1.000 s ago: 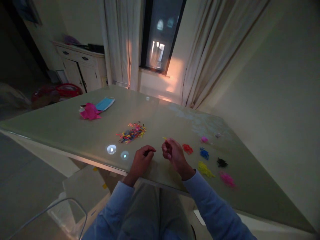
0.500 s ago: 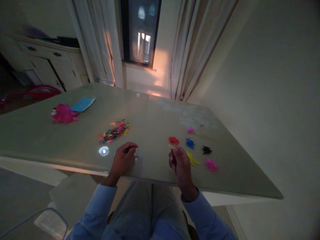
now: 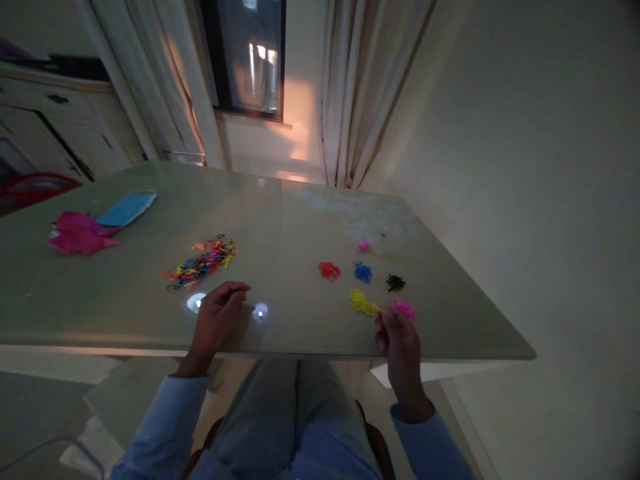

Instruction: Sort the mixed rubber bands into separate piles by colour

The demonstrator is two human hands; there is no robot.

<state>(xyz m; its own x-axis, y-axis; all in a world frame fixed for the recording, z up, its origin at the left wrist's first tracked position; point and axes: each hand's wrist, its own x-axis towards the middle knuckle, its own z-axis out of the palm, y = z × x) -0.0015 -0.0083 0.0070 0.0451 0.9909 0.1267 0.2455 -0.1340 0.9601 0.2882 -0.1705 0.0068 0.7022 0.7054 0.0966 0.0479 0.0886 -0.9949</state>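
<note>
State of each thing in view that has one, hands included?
Left hand: loosely curled, nothing visible in it; fully closed or not unclear
Right hand: pinched on yellow band
Mixed pile: loose, colors mingled
Red, blue, black, yellow, pink piles: separated by color
Blue mask: lying flat
Magenta item: crumpled
Curtains: parted

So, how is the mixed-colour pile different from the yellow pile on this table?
The mixed-colour pile shows many colours; the yellow pile only one. The mixed-colour pile spreads wider than the yellow pile. The mixed-colour pile lies near the left hand, the yellow pile near the right hand. Both lie loose on the table.
</note>
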